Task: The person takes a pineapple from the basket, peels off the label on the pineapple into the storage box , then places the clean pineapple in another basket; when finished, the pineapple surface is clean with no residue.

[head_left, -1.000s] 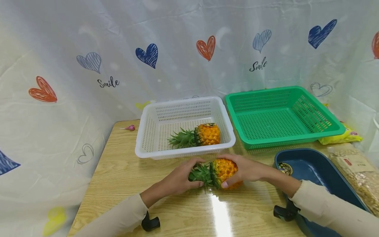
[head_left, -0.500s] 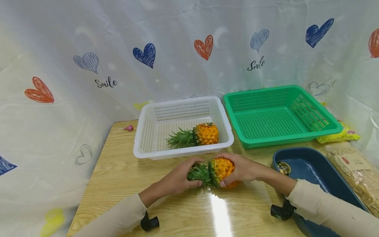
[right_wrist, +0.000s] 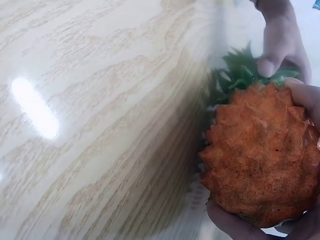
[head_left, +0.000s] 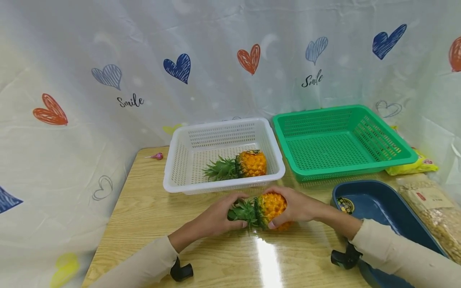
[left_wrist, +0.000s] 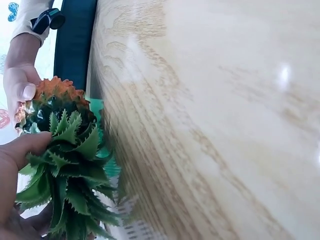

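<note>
In front of the white basket, a pineapple with orange skin and a green leafy crown lies on its side at the table, crown to the left. My right hand grips its round body, thumb on the near side and fingers over the far side. My left hand holds the leafy crown between thumb and fingers. The right wrist view shows the bumpy orange base of the fruit close up. Inside the white basket a second pineapple lies on its side, crown to the left.
A green basket stands at the back right. Nearer, a dark blue tub sits partly under my right sleeve. Beside it lie a clear bag of grains and a yellow packet. A wrapped lollipop rests at the back left.
</note>
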`<state>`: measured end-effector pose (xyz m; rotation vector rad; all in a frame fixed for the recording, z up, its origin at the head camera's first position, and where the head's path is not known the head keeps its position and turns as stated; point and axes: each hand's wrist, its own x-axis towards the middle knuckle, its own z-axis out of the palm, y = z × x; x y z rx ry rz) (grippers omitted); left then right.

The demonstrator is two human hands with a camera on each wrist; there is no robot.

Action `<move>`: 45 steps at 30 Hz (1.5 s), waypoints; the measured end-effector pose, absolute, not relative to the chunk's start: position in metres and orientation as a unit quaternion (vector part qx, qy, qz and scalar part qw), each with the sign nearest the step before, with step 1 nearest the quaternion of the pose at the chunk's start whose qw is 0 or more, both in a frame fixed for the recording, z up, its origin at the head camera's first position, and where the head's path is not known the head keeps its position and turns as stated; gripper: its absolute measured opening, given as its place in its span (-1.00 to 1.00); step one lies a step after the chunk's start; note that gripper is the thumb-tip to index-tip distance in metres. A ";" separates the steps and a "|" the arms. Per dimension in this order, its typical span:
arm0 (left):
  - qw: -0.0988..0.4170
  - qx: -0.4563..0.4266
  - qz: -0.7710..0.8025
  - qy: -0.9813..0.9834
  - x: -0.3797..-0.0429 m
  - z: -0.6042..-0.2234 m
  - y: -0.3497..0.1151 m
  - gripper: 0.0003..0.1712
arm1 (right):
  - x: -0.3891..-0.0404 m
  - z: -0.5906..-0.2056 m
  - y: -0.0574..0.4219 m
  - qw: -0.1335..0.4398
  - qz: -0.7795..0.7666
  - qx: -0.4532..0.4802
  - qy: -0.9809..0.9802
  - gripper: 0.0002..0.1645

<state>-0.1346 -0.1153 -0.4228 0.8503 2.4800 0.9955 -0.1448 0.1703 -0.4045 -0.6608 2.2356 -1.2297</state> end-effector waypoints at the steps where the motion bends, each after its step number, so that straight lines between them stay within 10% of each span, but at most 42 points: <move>1: 0.169 0.300 0.350 0.871 -0.135 -0.422 -0.116 -0.17 | -0.145 -0.404 0.171 0.249 -0.451 -0.244 0.822 -0.09; 45: 0.127 0.387 0.390 0.826 -0.142 -0.382 -0.154 -0.38 | -0.137 -0.347 0.228 0.271 -0.468 -0.287 0.791 -0.14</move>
